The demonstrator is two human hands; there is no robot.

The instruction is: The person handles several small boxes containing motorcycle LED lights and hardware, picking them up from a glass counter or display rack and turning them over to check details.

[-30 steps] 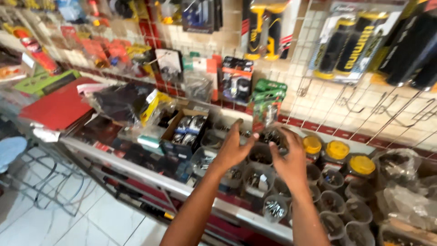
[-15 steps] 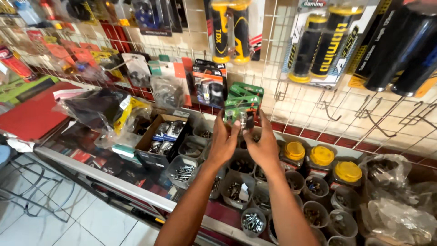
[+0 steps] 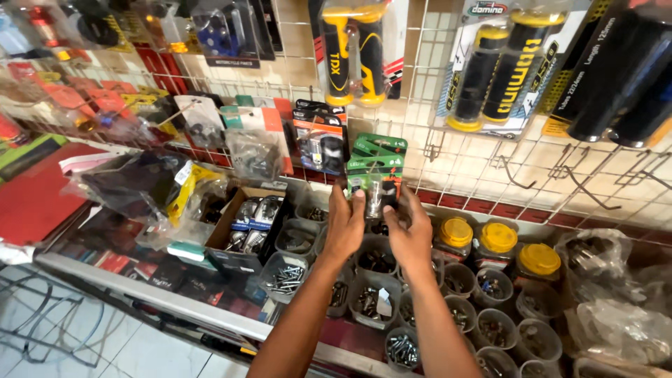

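Both hands are raised to the middle of the frame, in front of the wire rack on the tiled wall. The left hand and the right hand together pinch a small green blister pack, fingers closed on its lower edge from either side. It sits at the front of a short row of the same green packs hanging on one hook.

The grip is only at the fingertips and low on the card, so the pack can twist or slip out. Straight below it stand open plastic cups of screws and bolts on the counter, and a falling pack could knock one over and scatter the small parts into its neighbours. The yellow-lidded jars, right of centre, are closed and look less at risk.

Whether the card's hole is on or off the hook cannot be told. If it is caught, a pull could tear the card or drag the packs behind it off as well. The forearms reach across the cups, so a lowered elbow could also tip them.
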